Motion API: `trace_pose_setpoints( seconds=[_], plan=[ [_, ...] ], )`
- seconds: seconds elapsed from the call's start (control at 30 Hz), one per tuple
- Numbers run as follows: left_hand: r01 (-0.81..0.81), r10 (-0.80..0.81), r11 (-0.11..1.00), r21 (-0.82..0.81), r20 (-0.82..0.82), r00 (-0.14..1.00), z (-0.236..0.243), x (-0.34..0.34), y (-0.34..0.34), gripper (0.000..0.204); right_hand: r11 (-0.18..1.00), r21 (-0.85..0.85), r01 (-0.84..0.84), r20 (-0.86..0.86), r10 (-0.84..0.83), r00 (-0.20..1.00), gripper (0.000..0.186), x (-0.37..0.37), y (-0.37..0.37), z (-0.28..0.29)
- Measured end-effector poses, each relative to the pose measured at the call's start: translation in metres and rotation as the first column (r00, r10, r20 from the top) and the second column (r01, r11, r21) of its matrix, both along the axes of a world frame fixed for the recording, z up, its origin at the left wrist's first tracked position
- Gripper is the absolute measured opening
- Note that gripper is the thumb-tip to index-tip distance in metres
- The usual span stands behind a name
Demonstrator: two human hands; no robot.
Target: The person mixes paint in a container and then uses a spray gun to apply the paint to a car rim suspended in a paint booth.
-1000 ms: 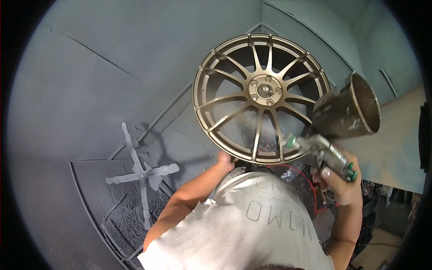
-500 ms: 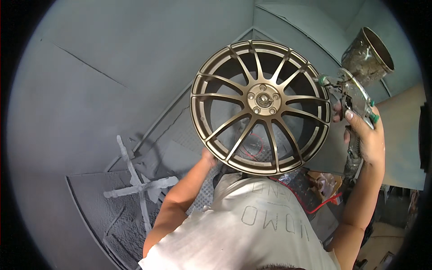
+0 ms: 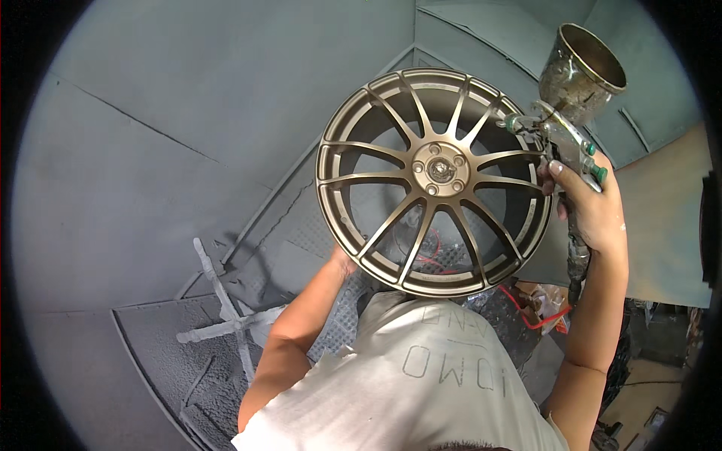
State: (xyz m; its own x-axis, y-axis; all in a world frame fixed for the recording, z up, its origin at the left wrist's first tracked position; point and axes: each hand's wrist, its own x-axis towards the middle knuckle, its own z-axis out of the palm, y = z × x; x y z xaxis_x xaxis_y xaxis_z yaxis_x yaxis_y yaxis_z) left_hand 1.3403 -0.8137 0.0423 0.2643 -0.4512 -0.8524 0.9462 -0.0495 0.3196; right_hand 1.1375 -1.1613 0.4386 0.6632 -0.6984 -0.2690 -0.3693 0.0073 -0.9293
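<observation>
Evidently for a firm one-handed hold, the right hand (image 3: 598,214) is closed round the spray gun (image 3: 562,143) near the wheel's (image 3: 442,170) upper-right rim, the cup (image 3: 569,84) on top with its mouth upward, probably to feed down without spilling. The left hand (image 3: 343,259) is at the lower-left rim, perhaps to steady it, but its fingers are partly hidden and I cannot tell whether they grip. The gun's body slants from its left-pointing nozzle (image 3: 514,122) down rightward; the round wheel, just beyond the shirt (image 3: 444,361), faces the camera, without a long axis across its face.
</observation>
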Motion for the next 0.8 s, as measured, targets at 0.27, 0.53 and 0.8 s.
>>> trace_pose_setpoints(
  seconds=[0.27, 0.53, 0.8],
  plan=[
    [-0.002, 0.004, 0.997, 0.071, -0.033, 0.999, -0.008, -0.038, -0.001, 0.02, 0.993, 0.11, 0.044, -0.011, -0.043, 0.999, 0.018, 0.018, -0.01, -0.009],
    [0.233, -0.225, 0.935, 0.266, -0.06, 0.972, 0.018, -0.066, -0.015, 0.019, 0.996, -0.063, 0.07, -0.048, -0.073, 0.996, 0.025, 0.044, -0.035, -0.012],
    [0.648, -0.619, 0.722, 0.24, -0.195, 0.761, 0.019, -0.042, -0.038, 0.024, 0.979, -0.112, 0.171, -0.117, -0.184, 0.976, 0.038, 0.052, -0.068, -0.027]
  ],
)
